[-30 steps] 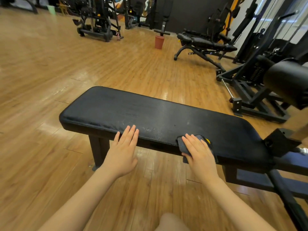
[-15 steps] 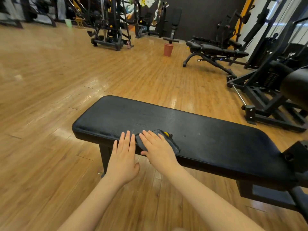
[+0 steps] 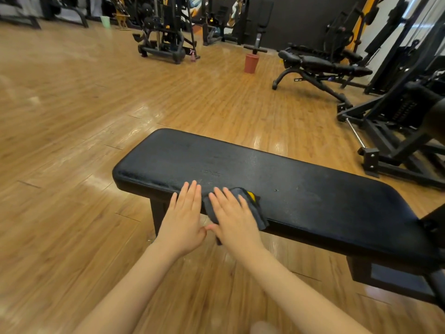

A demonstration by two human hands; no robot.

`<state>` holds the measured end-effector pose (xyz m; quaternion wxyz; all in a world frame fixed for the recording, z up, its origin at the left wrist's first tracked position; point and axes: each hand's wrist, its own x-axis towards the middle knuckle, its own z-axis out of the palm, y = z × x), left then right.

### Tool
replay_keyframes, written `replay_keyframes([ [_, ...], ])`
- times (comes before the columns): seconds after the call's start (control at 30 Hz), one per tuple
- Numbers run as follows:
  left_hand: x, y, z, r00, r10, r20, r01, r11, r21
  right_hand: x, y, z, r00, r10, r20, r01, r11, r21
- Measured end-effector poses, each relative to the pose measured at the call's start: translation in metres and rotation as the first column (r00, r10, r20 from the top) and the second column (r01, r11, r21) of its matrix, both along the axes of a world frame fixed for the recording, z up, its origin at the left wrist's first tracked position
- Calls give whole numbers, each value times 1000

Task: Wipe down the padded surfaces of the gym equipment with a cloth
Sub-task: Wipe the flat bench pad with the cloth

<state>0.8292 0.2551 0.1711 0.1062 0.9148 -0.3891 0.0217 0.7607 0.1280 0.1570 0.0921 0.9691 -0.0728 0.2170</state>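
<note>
one black padded bench (image 3: 277, 179) on the wood floor (image 3: 72, 116). two hands on its near edge, both flat with fingers straight: left hand (image 3: 184, 218) rests bare on the pad, right hand (image 3: 232, 216) presses the one dark cloth (image 3: 256, 210) just beside it. cloth drapes over the edge, yellow tag showing.

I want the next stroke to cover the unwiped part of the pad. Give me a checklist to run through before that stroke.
1. Cloth under right hand, fingers flat on it: ok.
2. Cloth on the bench pad: partly; one corner hangs over the near edge: not ok.
3. Left hand bracing the pad's near edge beside the cloth: ok.
4. Pad to the right bare of objects: ok.
5. Cloth damp enough: cannot tell.
</note>
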Motion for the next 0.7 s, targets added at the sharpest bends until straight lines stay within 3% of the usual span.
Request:
replay_keyframes([
  [0.2, 4, 7, -2, 1000, -24, 3, 25, 999, -21, -13, -17, 1, 999, 35, -40, -37, 999, -39],
  [0.4, 3, 11, 2, 999, -34, -16, 34, 999, -29, -74, -59, 1, 988, -152, 19, 150, 987, 58],
  [0.53, 2, 14, 2, 1000, 20, -5, -20, 1000, 7, -66, -53, -5, 976, -206, 70, 197, 973, 122],
  [0.7, 8, 21, 1, 992, 124, -2, -124, 992, 14, -8, -13, 0, 998, 35, 53, -38, 998, 50],
])
